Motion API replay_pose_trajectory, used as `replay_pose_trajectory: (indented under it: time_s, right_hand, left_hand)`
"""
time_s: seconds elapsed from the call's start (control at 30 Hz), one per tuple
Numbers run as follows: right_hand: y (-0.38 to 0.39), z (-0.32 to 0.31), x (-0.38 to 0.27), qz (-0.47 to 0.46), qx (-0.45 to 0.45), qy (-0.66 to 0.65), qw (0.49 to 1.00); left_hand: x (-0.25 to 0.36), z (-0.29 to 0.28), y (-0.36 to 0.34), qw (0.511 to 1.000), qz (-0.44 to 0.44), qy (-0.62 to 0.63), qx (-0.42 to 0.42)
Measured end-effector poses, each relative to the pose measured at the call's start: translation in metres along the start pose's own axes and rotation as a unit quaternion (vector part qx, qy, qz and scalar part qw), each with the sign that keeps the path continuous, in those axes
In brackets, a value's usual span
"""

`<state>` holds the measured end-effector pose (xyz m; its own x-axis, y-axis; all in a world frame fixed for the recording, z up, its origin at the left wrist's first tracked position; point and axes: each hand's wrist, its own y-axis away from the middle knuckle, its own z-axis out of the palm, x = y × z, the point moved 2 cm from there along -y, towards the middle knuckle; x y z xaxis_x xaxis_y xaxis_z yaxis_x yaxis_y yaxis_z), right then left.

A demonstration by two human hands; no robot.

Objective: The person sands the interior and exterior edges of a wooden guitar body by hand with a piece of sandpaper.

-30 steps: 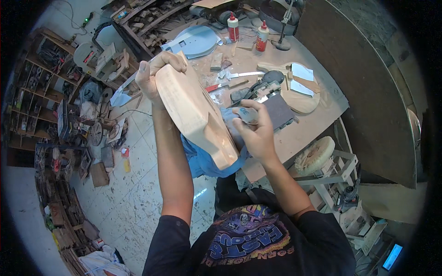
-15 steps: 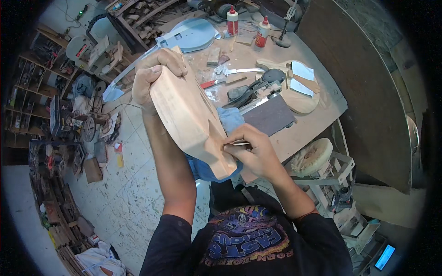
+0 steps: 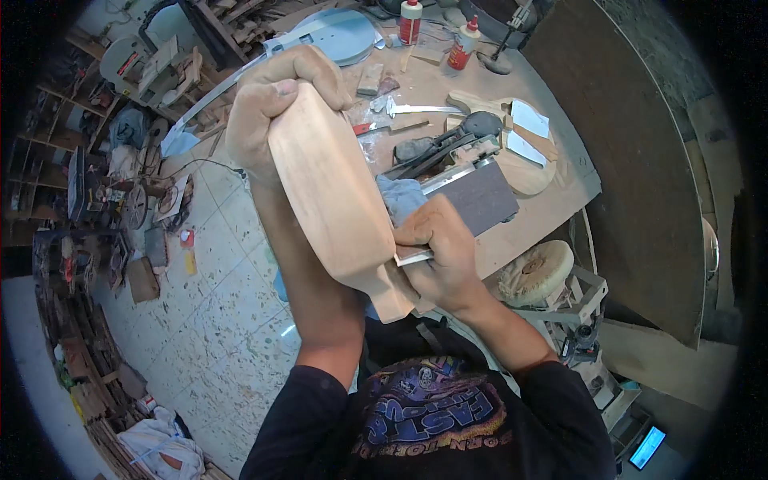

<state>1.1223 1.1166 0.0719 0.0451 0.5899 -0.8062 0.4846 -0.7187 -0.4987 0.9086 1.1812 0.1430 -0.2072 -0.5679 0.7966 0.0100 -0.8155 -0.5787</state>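
Observation:
My left hand (image 3: pixel 254 128) grips the top end of a pale wooden guitar body (image 3: pixel 328 192), fingers curled over it and forearm running behind it. My right hand (image 3: pixel 444 248) pinches a small folded piece of sandpaper (image 3: pixel 412 258) against the body's side edge, near a curved cutout at its lower end. A blue cloth (image 3: pixel 400 194) lies behind the body, above my right hand. Just beyond is a sanding machine (image 3: pixel 476 200) with a dark flat belt on the workbench (image 3: pixel 572 192).
A second guitar body (image 3: pixel 526 180) lies at the bench's right. Two glue bottles (image 3: pixel 462 50), a blue round template (image 3: pixel 332 36) and hand tools (image 3: pixel 424 110) sit at the back. A buffing wheel (image 3: pixel 534 272) stands below the right edge beside a dark board (image 3: pixel 632 184). Cluttered shelves (image 3: pixel 60 120) line the left.
The guitar body is raised and turned, showing more of its broad edge. My left hand has risen. My right hand has moved down and curled inward, bringing the sandpaper to the wood.

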Motion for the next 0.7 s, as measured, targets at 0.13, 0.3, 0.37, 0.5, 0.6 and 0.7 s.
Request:
replay_pose_trajectory:
  time_s: [0.13,0.3,0.37,0.5,0.6,0.7]
  right_hand:
    - [-0.001,-0.004,0.003,0.077,-0.045,-0.048,0.995]
    - [-0.004,0.002,0.004,0.041,0.044,-0.031,0.998]
    - [-0.004,0.003,0.003,0.075,0.055,-0.065,0.994]
    - [0.001,0.001,0.003,0.11,0.063,-0.084,0.988]
    - [-0.018,0.002,0.0,0.03,0.086,-0.043,0.995]
    - [-0.003,0.003,0.003,0.073,0.072,-0.066,0.993]
  left_hand:
    - [-0.003,-0.013,-0.005,0.999,-0.006,0.048,-0.014]
    - [-0.008,-0.001,-0.01,0.998,-0.014,0.053,-0.037]
    - [-0.009,-0.009,-0.013,0.997,-0.028,0.067,-0.042]
    - [-0.017,-0.014,-0.013,0.992,-0.022,0.112,-0.045]
    - [-0.016,-0.013,-0.012,0.995,-0.026,0.087,-0.047]
    - [-0.013,-0.014,-0.013,0.995,-0.024,0.088,-0.044]
